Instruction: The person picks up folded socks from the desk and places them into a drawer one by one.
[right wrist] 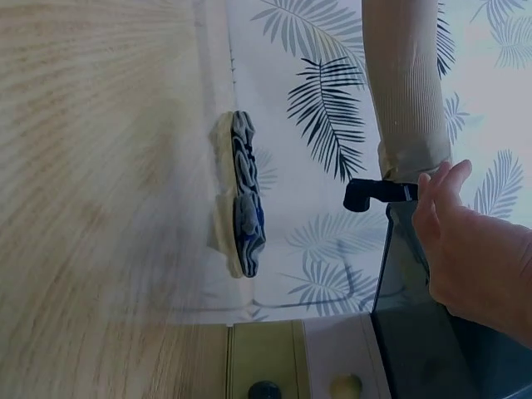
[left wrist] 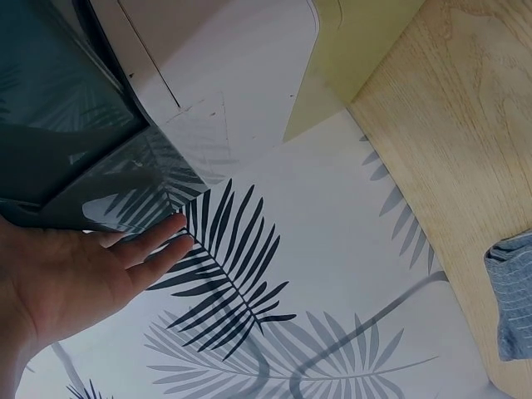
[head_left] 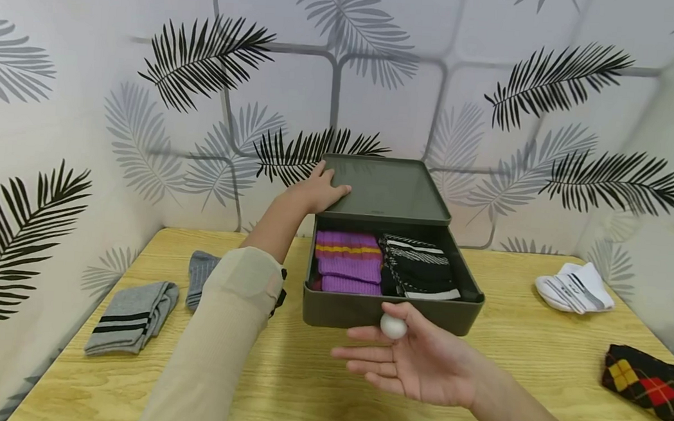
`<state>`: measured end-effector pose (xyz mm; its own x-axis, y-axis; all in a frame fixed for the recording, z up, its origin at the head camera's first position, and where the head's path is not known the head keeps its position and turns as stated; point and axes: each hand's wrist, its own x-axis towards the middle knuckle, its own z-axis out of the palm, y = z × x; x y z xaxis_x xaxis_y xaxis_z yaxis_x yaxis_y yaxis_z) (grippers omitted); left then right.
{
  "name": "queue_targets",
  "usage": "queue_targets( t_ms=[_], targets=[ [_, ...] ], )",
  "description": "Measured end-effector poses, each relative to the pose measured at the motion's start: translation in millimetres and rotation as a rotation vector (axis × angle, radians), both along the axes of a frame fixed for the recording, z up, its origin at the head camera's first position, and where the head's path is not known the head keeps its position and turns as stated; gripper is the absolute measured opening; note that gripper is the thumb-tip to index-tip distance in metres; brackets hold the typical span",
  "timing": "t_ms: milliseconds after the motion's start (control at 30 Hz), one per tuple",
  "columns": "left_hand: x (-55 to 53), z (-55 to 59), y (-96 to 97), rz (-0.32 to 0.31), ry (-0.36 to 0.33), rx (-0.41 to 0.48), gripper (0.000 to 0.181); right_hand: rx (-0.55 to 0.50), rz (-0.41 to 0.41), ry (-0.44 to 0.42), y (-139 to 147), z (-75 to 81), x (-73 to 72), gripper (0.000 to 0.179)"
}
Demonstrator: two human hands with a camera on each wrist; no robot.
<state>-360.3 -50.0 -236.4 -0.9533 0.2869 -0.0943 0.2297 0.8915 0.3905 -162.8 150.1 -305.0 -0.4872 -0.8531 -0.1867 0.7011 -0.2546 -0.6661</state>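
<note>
A dark grey box (head_left: 342,310) stands mid-table with its lid (head_left: 387,186) raised at the back. My left hand (head_left: 315,191) holds the lid's left edge, thumb on the face; in the left wrist view straight fingers (left wrist: 158,245) lie along the edge. Inside are folded purple socks (head_left: 349,266) with orange and yellow bands, next to black-and-white socks (head_left: 420,267). In front of the box hangs my right hand (head_left: 420,364), palm turned inward and fingers straight. A small white ball-like thing (head_left: 393,326) shows between thumb and index finger; I cannot tell whether they touch it.
On the wooden table (head_left: 279,394), grey striped socks (head_left: 130,320) and blue-grey socks (head_left: 200,276) lie left of the box. White socks (head_left: 577,289) and argyle socks (head_left: 647,384) lie to the right. A leaf-patterned wall (head_left: 378,110) stands behind.
</note>
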Motion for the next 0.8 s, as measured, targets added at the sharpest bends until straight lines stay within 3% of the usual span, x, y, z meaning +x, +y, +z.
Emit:
queue_targets(
  t_ms=[233,467,800],
  targets=[
    [0.5,0.6,-0.1,0.003,-0.005,-0.004,0.067,0.005,-0.069,-0.040,2.0,-0.2,-21.1,0.051],
    [2.4,0.7,-0.3,0.008,0.003,0.001,0.067,-0.003,-0.104,-0.086,-0.5,0.3,-41.0,0.068],
    [0.7,-0.7,1.1,0.022,0.019,-0.013,0.067,0.027,-0.180,-0.093,-3.3,1.5,-71.2,0.061]
  ],
)
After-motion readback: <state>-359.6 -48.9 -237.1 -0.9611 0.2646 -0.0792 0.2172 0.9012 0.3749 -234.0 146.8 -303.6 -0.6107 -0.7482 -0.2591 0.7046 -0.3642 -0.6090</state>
